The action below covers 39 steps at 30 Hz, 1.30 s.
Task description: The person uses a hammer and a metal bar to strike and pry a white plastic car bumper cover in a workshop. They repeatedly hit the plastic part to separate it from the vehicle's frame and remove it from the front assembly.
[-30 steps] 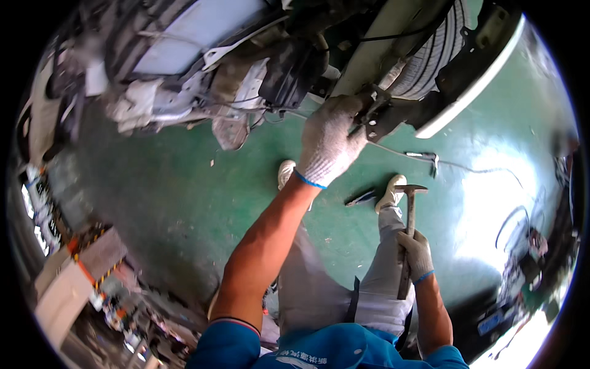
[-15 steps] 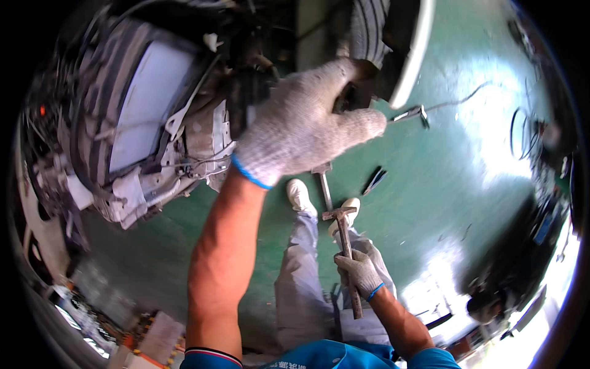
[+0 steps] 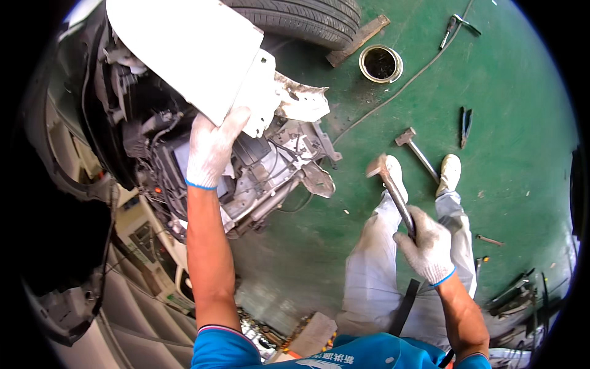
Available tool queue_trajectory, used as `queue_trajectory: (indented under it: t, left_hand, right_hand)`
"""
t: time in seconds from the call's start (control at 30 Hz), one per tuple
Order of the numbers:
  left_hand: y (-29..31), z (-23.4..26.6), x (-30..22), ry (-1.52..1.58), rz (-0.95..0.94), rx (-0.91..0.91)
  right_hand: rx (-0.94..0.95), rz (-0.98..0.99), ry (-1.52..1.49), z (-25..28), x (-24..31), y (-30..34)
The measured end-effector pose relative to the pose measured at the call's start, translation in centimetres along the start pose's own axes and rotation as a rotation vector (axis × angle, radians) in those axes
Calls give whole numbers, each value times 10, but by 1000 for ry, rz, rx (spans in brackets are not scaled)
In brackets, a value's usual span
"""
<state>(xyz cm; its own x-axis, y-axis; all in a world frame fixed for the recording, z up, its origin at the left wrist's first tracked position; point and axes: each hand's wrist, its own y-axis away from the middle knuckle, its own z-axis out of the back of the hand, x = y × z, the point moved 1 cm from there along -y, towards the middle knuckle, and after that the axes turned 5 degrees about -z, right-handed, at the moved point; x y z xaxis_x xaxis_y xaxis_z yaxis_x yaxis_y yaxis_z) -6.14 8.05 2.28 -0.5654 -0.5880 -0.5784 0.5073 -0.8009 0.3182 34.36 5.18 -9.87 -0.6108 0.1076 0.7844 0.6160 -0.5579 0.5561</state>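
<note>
My left hand [image 3: 212, 147], in a knitted white glove with a blue cuff, grips the lower end of a white car fender [image 3: 190, 49]. The thumb lies along the panel's edge, and the other fingers are partly hidden by it. In my right hand [image 3: 429, 246], gloved the same way, is a hammer [image 3: 396, 194], held by its handle with the worn metal head up and away from me. Below the fender shows the exposed front end [image 3: 264, 190] of a car, with bare metal, hoses and wiring.
A tyre [image 3: 301, 21] lies beyond the fender, beside a wooden block [image 3: 362, 40] and an open tin can [image 3: 381, 64]. A second hammer [image 3: 421, 154] rests by my feet, with pliers [image 3: 466, 128] farther right. A cable [image 3: 405, 89] crosses the green floor [image 3: 516, 178].
The view has swung toward the car. My left hand, earlier raised in front of the wheel area, is now on the white fender. The hammer stays in my right hand, lifted higher.
</note>
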Motion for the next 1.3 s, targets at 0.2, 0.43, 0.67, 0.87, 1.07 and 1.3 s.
queue_trajectory:
  t: [0.2, 0.43, 0.67, 0.87, 1.07, 1.3]
  left_hand:
    - [2, 2, 7, 549, -191, 96]
    - [-28, -8, 37, 109, -557, -73]
    - [-26, -18, 13, 748, -366, 0]
    - [-36, -18, 24, 0, -708, -221]
    - [-35, -16, 11, 803, -407, -42]
    - [-34, -6, 9, -554, -1021, -104]
  right_hand:
    - [402, -395, -1034, 5, 20, -53]
    - [-32, -148, -878, -58, 43, -72]
    - [-179, -272, -1064, -104, 105, -116]
    - [-189, -77, -973, -153, 116, -135]
    - [-205, -125, -1049, -150, 130, -144]
    - [-189, -21, -949, -171, 135, -153]
